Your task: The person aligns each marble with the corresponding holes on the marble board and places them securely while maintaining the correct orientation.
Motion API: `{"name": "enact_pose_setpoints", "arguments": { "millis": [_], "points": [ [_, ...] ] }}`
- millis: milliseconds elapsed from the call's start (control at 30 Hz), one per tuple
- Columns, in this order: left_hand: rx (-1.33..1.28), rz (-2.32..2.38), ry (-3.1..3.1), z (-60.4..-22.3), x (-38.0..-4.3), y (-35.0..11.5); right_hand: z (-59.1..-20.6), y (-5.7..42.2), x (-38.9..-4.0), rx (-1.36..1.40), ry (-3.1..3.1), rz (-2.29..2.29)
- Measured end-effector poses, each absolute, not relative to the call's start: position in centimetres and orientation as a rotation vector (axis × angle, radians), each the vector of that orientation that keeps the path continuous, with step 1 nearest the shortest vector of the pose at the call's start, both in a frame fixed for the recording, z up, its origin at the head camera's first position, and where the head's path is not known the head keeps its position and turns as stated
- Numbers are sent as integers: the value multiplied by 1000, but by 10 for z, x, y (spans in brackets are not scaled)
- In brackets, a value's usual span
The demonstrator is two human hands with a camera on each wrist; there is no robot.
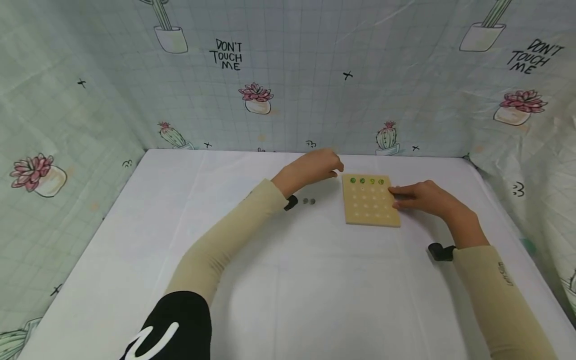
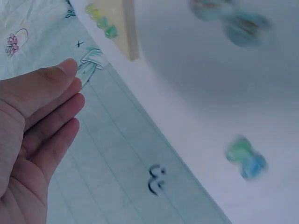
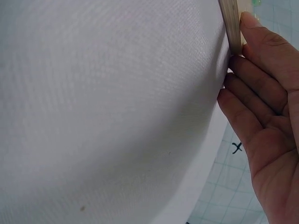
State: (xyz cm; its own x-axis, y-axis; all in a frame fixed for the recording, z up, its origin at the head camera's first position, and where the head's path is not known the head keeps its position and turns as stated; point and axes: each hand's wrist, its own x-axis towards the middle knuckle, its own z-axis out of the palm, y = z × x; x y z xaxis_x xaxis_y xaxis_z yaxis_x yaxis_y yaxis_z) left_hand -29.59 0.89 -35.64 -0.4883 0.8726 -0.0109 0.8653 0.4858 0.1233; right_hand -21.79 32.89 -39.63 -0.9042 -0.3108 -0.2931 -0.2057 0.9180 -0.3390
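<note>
A square wooden board (image 1: 371, 205) with rows of small round hollows lies on the table. Several green and yellow glass marbles (image 1: 362, 181) fill the row at its far edge. My right hand (image 1: 425, 200) grips the right edge of the board, its thumb on the top face in the right wrist view. Just off the far left corner, my left hand (image 1: 310, 169) hovers with thumb and index fingertips close together. Nothing shows between those fingers in the left wrist view. Two marbles (image 1: 309, 201) lie near the left wrist; a green and blue pair (image 2: 245, 158) appears in the left wrist view.
The white table (image 1: 270, 290) meets a hanging cloth (image 1: 292, 75) printed with potted plants at its far edge. More cloth hangs at both sides. A black wrist device (image 1: 441, 251) sits under the right forearm.
</note>
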Motion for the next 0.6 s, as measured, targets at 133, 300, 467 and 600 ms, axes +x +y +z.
{"name": "enact_pose_setpoints", "arguments": {
  "millis": [133,300,467,600],
  "points": [
    [1534,147,2663,-355,-290,-24,-396,329,-217,-392,2740,-427],
    [1446,163,2680,-352,-285,-63,-397,328,-217,-365,2738,-434],
    [1351,154,2706,-355,-283,-97,-396,327,-216,-357,2734,-437],
    [1302,187,2708,-365,-284,-120,-395,327,-216,-367,2743,-431]
  ]
}}
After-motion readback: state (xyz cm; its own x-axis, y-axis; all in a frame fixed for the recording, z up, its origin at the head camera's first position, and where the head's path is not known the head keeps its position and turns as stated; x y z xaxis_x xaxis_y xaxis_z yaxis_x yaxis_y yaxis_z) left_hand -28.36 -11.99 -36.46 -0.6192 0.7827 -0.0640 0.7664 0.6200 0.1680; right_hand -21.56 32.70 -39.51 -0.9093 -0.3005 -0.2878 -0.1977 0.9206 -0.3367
